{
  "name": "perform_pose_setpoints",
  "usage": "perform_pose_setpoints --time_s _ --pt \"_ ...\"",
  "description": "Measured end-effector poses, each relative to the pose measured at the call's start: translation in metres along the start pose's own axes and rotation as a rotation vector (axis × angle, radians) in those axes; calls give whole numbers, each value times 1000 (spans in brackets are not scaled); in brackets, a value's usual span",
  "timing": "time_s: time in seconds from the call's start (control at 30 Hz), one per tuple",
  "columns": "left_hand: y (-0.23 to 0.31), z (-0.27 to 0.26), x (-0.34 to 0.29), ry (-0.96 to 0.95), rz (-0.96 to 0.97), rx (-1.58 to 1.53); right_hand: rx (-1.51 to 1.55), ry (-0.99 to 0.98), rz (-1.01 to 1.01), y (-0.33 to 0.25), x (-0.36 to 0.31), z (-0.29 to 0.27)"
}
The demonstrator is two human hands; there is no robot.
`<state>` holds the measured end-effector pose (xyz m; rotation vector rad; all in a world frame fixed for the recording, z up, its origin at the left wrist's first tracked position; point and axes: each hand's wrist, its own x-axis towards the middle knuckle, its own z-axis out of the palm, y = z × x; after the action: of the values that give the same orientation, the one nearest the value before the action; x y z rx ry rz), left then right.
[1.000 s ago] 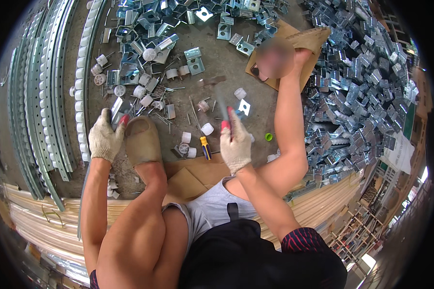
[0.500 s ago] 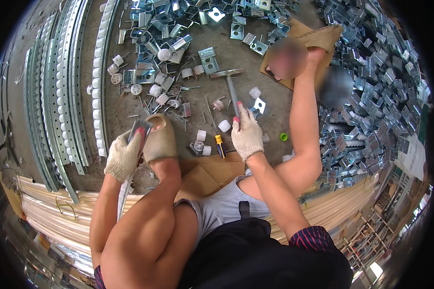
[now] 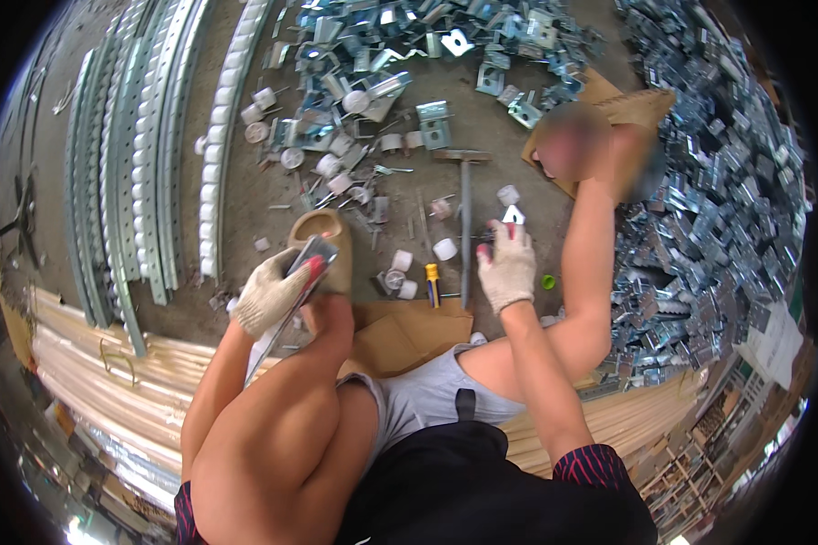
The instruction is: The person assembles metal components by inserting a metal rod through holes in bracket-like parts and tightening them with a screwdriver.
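Should handle stiff and slick as a metal rail [image 3: 319, 247], pinched in left hand [image 3: 273, 295] by the sandal [image 3: 339, 261], best held along its sides, with hammer [image 3: 466, 236] on floor [image 3: 482, 127] near upper-right corner of cardboard [image 3: 404, 336], and right hand [image 3: 507, 272] spread just beside.

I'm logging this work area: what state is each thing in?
Left hand: gloved, closed on a metal rail
Right hand: gloved, half open beside the hammer
Hammer: lying on the floor
Screwdriver: lying on the floor
Brackets at right: loose, heaped
White rollers: some lined up in rails, others loose
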<state>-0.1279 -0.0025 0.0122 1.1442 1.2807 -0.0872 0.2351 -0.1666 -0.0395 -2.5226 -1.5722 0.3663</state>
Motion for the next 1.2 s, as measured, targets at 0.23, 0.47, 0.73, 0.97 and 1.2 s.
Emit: perform_pose_setpoints --time_s 0.23,0.47,0.73,0.97,1.2 --pt "16 13 0 -35 126 172 1141 -10 383 13 -10 -19" --pt "36 30 -1 -82 116 365 1434 -534 369 -96 22 -51" --pt "35 25 -7 -20 90 419 1668 -734 378 -139 60 4" --pt "41 36 -13 16 150 510 1695 -779 364 -144 69 0" --pt "38 43 -15 79 220 488 1671 -839 384 -149 75 -5"
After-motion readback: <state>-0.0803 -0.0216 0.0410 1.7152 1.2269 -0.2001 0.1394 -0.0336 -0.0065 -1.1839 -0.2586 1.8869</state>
